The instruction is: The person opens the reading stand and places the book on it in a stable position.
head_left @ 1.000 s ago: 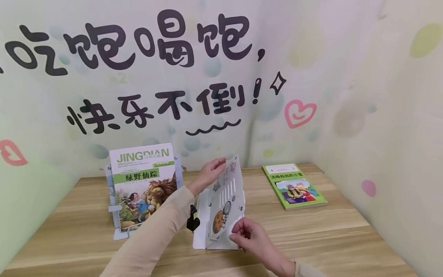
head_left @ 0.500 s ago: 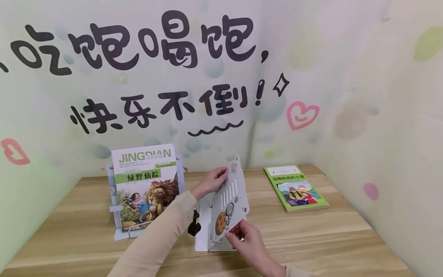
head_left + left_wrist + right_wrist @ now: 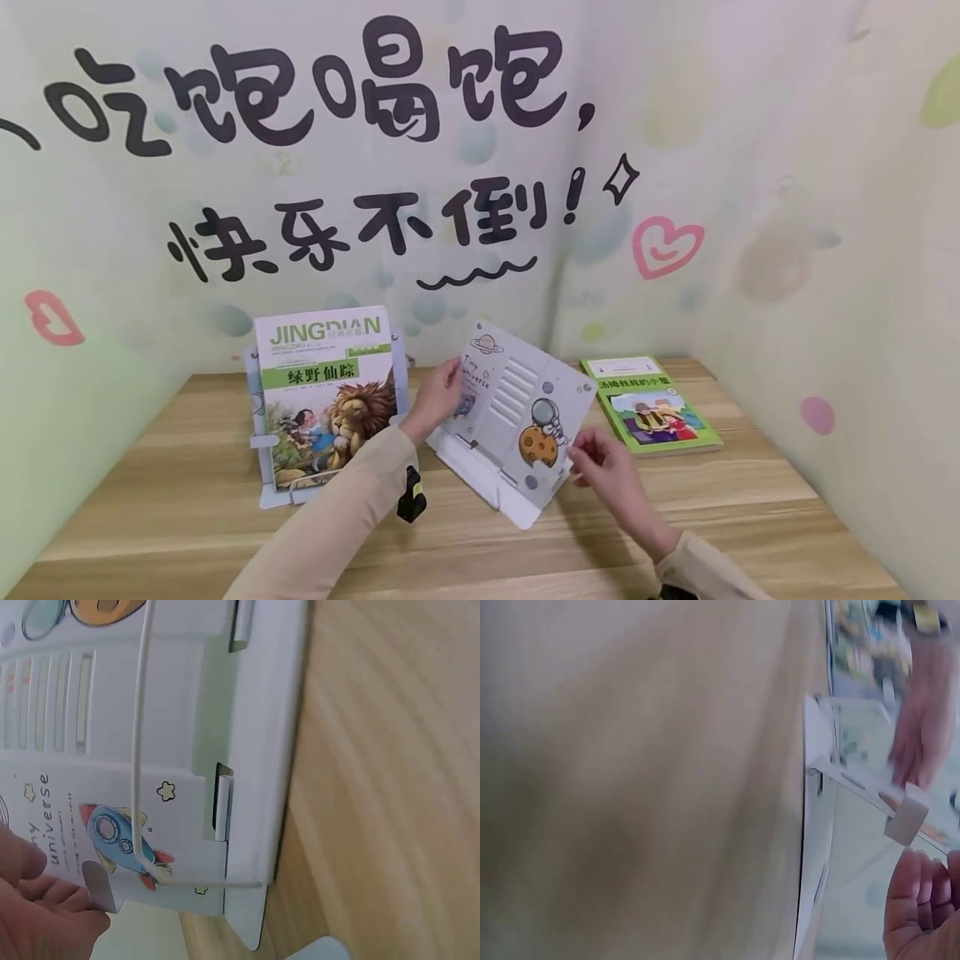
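Note:
A white metal book stand (image 3: 558, 392) with planet, astronaut and "Tiny universe" prints is angled over the middle of the table, its back panel raised from its base plate. My left hand (image 3: 437, 398) holds the panel's left edge. In the left wrist view, those fingers (image 3: 56, 896) curl behind the edge beside a small side clip (image 3: 97, 885), and a wire bar (image 3: 139, 750) crosses the panel's front. My right hand (image 3: 611, 475) pinches the lower right edge, fingers bent. In the right wrist view, its fingertips (image 3: 909, 862) are right by the other side clip (image 3: 907, 817).
To the left, a book with a lion cover (image 3: 300, 417) leans upright on a light blue book stand (image 3: 400, 367). A green book (image 3: 652, 417) lies flat at the back right of the wooden table (image 3: 187, 467). A printed cloth wall (image 3: 480, 308) stands behind.
The stand has turned from nearly edge-on to facing me, its panel front now showing. My right hand has moved to the right and up with its edge; my left hand has stayed on the left edge.

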Tool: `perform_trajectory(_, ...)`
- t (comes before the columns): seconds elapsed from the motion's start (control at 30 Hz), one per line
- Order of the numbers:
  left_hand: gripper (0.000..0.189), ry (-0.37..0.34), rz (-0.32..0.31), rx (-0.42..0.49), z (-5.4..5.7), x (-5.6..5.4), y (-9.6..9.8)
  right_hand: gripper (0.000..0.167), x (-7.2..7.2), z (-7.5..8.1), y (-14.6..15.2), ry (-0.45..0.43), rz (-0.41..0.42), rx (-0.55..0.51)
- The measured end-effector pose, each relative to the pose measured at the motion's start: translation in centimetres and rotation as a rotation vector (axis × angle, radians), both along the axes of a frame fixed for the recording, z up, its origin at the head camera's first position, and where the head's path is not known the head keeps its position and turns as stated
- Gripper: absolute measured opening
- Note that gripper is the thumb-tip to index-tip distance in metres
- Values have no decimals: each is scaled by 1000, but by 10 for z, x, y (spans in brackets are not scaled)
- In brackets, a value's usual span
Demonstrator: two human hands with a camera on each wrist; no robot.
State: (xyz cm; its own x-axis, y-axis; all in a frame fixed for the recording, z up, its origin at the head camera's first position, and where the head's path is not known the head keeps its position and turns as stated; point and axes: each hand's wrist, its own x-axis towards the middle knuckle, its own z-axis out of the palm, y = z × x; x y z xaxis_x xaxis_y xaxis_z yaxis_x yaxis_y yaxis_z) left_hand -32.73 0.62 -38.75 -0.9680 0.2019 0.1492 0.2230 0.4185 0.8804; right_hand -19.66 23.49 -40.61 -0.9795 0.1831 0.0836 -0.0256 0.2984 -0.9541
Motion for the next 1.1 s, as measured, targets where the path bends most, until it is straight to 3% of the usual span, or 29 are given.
perform_trajectory(0.23,47,13,60,47,-2,23,-7,13,-47,5,30,38,-58,92)
perform_trajectory(0.47,50,45,118,78,-7,41,-7,14,-84,10,30,37,-111,239)
perform_trajectory(0.6,53,39,134,105,-10,46,-6,14,-96,10,25,41,-139,264)
perform_trajectory(0.9,54,91,189,73,-15,54,-4,13,-118,8,20,85,-149,335)
perform_trajectory(1.1,56,105,189,69,-18,55,-2,10,-123,8,20,156,-174,340)
